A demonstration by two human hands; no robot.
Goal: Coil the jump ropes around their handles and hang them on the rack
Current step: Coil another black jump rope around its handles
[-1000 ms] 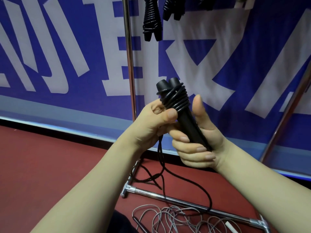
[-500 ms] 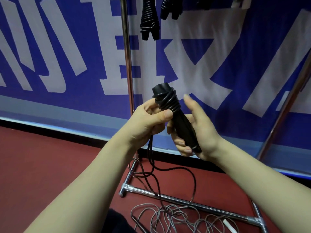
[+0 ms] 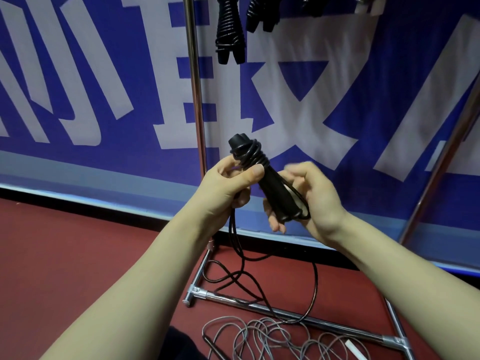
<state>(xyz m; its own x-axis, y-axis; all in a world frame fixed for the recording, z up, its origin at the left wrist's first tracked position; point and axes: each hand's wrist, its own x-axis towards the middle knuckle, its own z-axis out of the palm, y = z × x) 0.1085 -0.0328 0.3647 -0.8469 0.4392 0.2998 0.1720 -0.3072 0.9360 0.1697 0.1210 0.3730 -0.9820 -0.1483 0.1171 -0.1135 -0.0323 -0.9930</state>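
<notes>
Handles (image 3: 270, 188) of black jump rope (image 3: 242, 245) held together, tilted, in front of rack pole (image 3: 195, 87). L hand (image 3: 228, 185) pinches top coils w/ thumb; R hand (image 3: 311, 201), blurred, curls under lower ends. Slack cord hangs to floor (image 3: 78, 255). Grey rope (image 3: 259, 333) lies by rack base (image 3: 285, 311); coiled ropes (image 3: 230, 35) hang above.

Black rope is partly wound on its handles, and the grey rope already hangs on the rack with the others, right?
No. The head view shows the grey rope lying uncoiled on the floor by the rack's base bar, not hanging. The black rope is partly wound on its handles.
</notes>
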